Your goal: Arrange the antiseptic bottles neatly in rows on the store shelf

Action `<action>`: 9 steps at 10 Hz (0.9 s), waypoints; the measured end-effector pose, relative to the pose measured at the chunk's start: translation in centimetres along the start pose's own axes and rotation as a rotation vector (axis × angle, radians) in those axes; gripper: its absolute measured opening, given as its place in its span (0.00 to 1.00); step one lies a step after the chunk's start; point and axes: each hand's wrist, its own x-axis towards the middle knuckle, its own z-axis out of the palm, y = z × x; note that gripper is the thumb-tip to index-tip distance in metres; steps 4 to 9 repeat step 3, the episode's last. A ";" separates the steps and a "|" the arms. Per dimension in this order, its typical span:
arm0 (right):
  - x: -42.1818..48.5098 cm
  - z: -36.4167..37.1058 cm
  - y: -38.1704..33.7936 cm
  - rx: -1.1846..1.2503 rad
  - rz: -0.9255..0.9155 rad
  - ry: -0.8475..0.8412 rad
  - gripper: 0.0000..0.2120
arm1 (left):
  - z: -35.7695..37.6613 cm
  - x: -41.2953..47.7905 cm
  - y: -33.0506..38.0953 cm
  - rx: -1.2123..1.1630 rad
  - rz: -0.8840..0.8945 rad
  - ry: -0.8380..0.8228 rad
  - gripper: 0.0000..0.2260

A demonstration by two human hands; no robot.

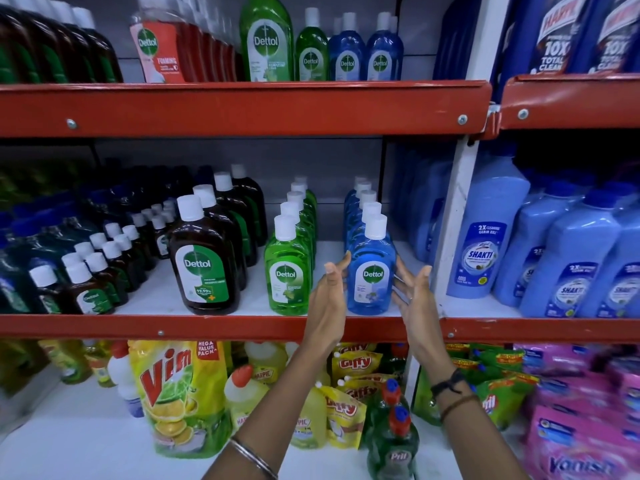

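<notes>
On the middle shelf (pixel 242 325) stand rows of Dettol bottles with white caps. A row of blue bottles (pixel 370 271) runs front to back on the right. To its left stands a green row (pixel 287 271), then a row of large brown bottles (pixel 202 261) and several rows of small brown ones (pixel 86 285). My left hand (pixel 329 292) is at the left side of the front blue bottle, fingers apart, touching or nearly touching it. My right hand (pixel 412 289) is open at its right side, palm facing the bottle.
A white upright post (pixel 450 216) stands just right of the blue row, with pale blue Shakti bottles (pixel 485 237) beyond. The upper shelf (pixel 242 105) carries more Dettol bottles. Below are Vim pouches (pixel 173 393), Giffy packs (pixel 353 372) and green Pril bottles (pixel 391 441).
</notes>
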 end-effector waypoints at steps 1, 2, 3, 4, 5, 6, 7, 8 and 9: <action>-0.3 0.1 0.3 -0.001 -0.035 0.026 0.35 | -0.3 -0.1 0.4 -0.038 -0.003 0.004 0.35; -0.9 0.4 -0.2 0.029 -0.109 0.130 0.29 | -1.0 -0.5 1.3 -0.022 0.052 0.022 0.38; -3.5 -0.7 1.0 -0.031 -0.285 0.266 0.25 | -2.4 -0.6 3.3 0.032 0.269 0.117 0.32; -3.5 -0.7 1.0 -0.031 -0.285 0.266 0.25 | -2.4 -0.6 3.3 0.032 0.269 0.117 0.32; -3.5 -0.7 1.0 -0.031 -0.285 0.266 0.25 | -2.4 -0.6 3.3 0.032 0.269 0.117 0.32; -3.5 -0.7 1.0 -0.031 -0.285 0.266 0.25 | -2.4 -0.6 3.3 0.032 0.269 0.117 0.32; -3.5 -0.7 1.0 -0.031 -0.285 0.266 0.25 | -2.4 -0.6 3.3 0.032 0.269 0.117 0.32; -3.5 -0.7 1.0 -0.031 -0.285 0.266 0.25 | -2.4 -0.6 3.3 0.032 0.269 0.117 0.32; -3.5 -0.7 1.0 -0.031 -0.285 0.266 0.25 | -2.4 -0.6 3.3 0.032 0.269 0.117 0.32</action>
